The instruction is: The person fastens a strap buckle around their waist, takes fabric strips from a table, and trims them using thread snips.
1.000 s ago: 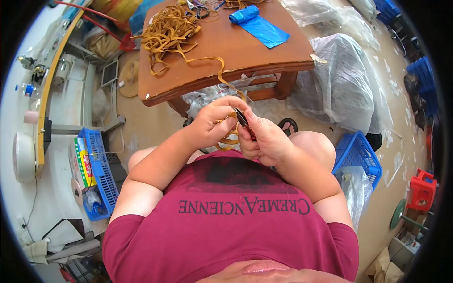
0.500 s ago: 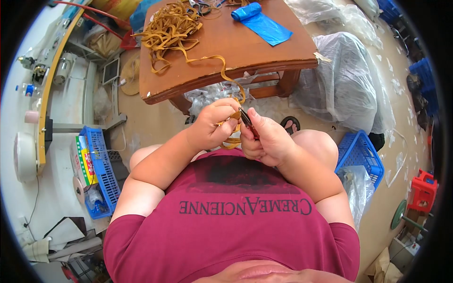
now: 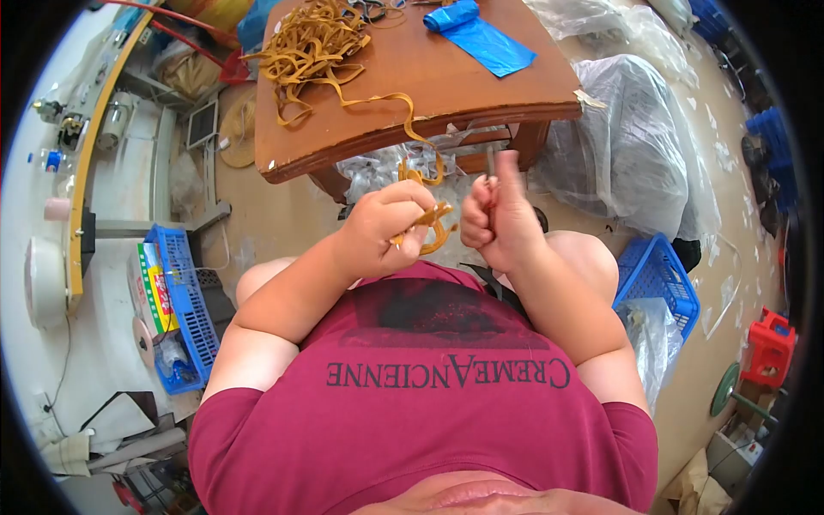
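Note:
My left hand (image 3: 386,227) is closed on a mustard-yellow strap (image 3: 439,210), whose looped end sticks out between thumb and fingers. From there the strap runs up over the table's front edge to a tangled pile of the same strap (image 3: 313,47) on the brown wooden table (image 3: 463,81). To the right, apart from the strap, my right hand (image 3: 506,215) has its fingers wrapped round a small red-handled tool (image 3: 491,182); its thumb points up beside the metal tip, which is blurred.
A blue plastic roll (image 3: 481,39) lies on the table, with scissors (image 3: 371,10) near its far edge. Blue baskets stand at the left (image 3: 182,300) and right (image 3: 657,283). Clear plastic sheeting (image 3: 622,146) covers something right of the table.
My right hand has moved right and up with the tool, away from the strap it was touching. My left hand still holds the strap, now with its end showing more.

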